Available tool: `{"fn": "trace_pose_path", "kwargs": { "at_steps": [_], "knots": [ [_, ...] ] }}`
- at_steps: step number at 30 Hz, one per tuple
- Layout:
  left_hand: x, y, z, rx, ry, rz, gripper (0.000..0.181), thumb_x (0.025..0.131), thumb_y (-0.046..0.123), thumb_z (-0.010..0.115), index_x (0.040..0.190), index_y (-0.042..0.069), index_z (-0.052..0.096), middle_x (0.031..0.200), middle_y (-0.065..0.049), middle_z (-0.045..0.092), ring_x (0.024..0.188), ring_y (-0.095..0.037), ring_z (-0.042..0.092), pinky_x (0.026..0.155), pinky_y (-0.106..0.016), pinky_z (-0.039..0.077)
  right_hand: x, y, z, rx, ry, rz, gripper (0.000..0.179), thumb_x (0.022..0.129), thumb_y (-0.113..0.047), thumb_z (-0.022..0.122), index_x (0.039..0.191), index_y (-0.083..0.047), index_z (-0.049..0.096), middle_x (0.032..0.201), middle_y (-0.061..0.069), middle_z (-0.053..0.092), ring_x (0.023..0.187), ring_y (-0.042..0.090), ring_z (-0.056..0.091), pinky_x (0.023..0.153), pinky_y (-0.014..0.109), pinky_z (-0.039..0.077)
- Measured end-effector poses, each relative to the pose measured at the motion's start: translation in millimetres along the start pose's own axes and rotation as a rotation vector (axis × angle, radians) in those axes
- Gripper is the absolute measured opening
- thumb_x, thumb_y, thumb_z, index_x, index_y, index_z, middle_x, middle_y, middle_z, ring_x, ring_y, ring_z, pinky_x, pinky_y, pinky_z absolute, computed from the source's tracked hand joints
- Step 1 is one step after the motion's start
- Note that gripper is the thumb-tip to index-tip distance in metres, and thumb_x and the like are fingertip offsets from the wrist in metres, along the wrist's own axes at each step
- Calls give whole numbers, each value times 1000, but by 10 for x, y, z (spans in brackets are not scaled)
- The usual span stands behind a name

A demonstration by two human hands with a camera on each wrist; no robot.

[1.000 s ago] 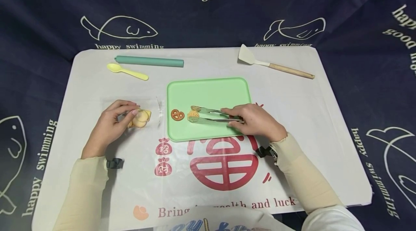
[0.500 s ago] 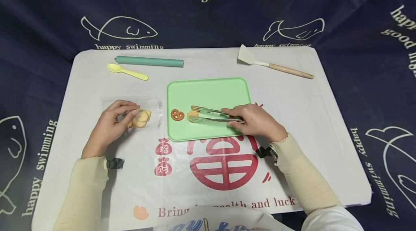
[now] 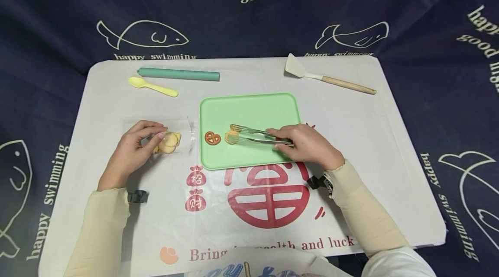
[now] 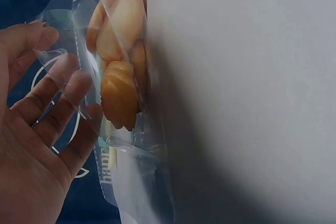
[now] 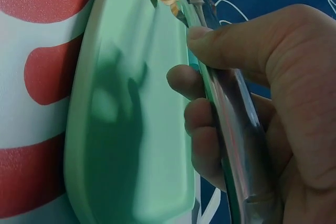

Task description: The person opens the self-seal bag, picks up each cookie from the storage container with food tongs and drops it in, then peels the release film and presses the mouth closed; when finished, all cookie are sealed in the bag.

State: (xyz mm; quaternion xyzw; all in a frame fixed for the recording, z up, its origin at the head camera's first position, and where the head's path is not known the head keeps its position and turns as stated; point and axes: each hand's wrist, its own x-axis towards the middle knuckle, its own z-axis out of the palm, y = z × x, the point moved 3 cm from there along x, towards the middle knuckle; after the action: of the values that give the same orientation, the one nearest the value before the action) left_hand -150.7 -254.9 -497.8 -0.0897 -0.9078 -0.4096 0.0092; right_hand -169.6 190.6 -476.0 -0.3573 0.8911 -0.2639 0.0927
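Note:
My left hand [image 3: 134,151] holds the opening edge of a clear plastic bag [image 4: 149,156] between thumb and fingers. Several cookies [image 3: 169,142] are inside it, one of them a ridged golden cookie [image 4: 119,95]. Metal tongs [image 3: 261,136] are gripped in my right hand [image 3: 309,145], thumb on one side and fingers on the other. Their tips reach a round swirl cookie [image 3: 231,137] lying on a green tray [image 3: 249,108]; one arm crosses over the cookie and the other lies along its far side. A brown pretzel-shaped cookie [image 3: 212,138] lies to the left of it on the tray.
Toward the back left of the white-covered table [image 3: 249,73] lie a teal rod [image 3: 179,74] and a yellow spoon [image 3: 153,86]. A white spatula with a wooden handle [image 3: 329,78] lies at the back right. Dark printed cloth [image 3: 249,21] surrounds the table.
The tongs' tips have shifted slightly toward the far side of the tray, and the near arm now lies over the swirl cookie's middle. My left hand and the bag stay in place.

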Motion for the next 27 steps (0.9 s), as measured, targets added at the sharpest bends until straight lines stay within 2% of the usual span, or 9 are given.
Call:
{"fn": "trace_pose_path", "kwargs": {
  "at_steps": [3, 10, 20, 27],
  "knots": [
    [-1, -14, 3, 9, 2, 2, 26, 102, 27, 66, 114, 6, 76, 122, -1, 62, 116, -23, 55, 88, -41, 42, 3, 4, -4, 3, 3, 2, 47, 92, -19, 78, 136, -11, 66, 108, -1, 72, 75, 11, 56, 66, 30, 47],
    [3, -36, 10, 8, 4, 4, 28, 102, 29, 66, 114, 6, 76, 122, 0, 62, 115, -22, 55, 86, -39, 42, 5, 2, -6, -5, 5, 14, 47, 92, -20, 77, 137, -12, 66, 94, -7, 68, 68, 10, 52, 61, 29, 45],
    [-2, -47, 12, 10, -4, -4, 28, 102, 28, 65, 115, 6, 76, 122, 0, 62, 116, -22, 55, 88, -40, 42, 22, -10, 31, -51, -8, 6, 53, 89, -23, 80, 138, -13, 65, 100, -4, 70, 68, 10, 51, 63, 30, 46],
    [-2, -45, 12, 13, -3, -6, 28, 102, 28, 65, 116, 7, 76, 123, 1, 62, 117, -22, 55, 87, -40, 42, 41, -9, 64, -81, -30, -6, 50, 91, -20, 78, 138, -11, 64, 102, -4, 71, 78, 9, 57, 69, 30, 48]
  ]
}}
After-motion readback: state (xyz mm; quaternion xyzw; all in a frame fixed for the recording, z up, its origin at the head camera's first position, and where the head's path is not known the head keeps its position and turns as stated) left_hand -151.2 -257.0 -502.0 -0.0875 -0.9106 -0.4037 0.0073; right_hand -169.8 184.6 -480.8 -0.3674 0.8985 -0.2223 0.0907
